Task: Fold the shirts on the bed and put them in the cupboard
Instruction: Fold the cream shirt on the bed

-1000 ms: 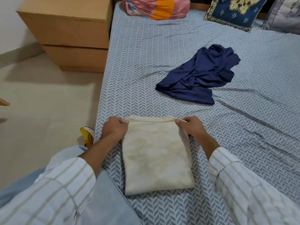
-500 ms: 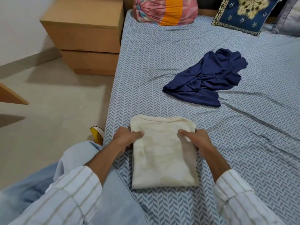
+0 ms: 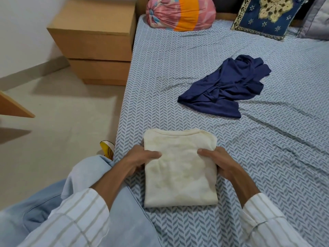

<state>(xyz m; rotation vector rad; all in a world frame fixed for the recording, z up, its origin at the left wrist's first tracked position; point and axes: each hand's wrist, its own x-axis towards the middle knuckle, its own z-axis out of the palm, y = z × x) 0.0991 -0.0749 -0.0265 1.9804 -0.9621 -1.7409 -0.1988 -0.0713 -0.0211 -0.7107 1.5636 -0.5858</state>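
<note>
A cream shirt [image 3: 179, 177], folded into a neat rectangle, lies on the bed [image 3: 178, 68] near its left edge. My left hand [image 3: 140, 160] grips the shirt's left side, thumb on top and fingers tucked beneath. My right hand [image 3: 218, 162] grips the right side the same way. Further back on the bed a navy shirt [image 3: 222, 90] lies crumpled and unfolded.
A wooden bedside drawer unit [image 3: 96, 41] stands left of the bed. A pink and orange bundle [image 3: 179, 13] and a blue embroidered cushion [image 3: 265, 15] sit at the bed's head. A wooden corner [image 3: 14, 107] juts in at the left. A yellow slipper [image 3: 106, 148] lies on the floor.
Both hands slid from the cream shirt's top corners down to its middle sides and now grip it with thumbs on top. The view shifted a little leftward.
</note>
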